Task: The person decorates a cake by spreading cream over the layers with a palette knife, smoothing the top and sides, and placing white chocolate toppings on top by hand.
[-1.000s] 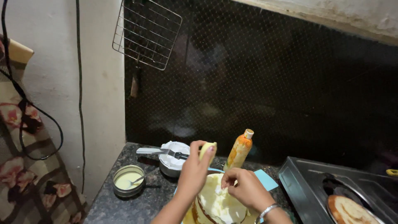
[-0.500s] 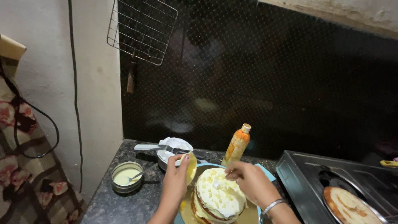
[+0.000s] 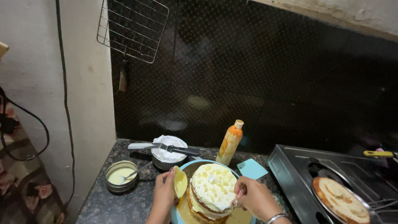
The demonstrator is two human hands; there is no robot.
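Looks like a small home kitchen. There's a dark speckled stone counter (image 3: 120,203) with a steel gas stove (image 3: 298,174) on the right, glossy black wall tiles (image 3: 257,83) behind, and a wire grill rack (image 3: 132,29) hanging far left. A layered cream cake (image 3: 211,186) and a steel bowl of cream (image 3: 168,151) sit near the middle.

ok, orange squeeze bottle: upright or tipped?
Upright, leaning slightly: the orange squeeze bottle stands on the counter, cap up, behind the cake.

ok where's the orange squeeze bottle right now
In the head view the orange squeeze bottle stands at the back of the counter, just behind the cake, between the white bowl on its left and the stove on its right.
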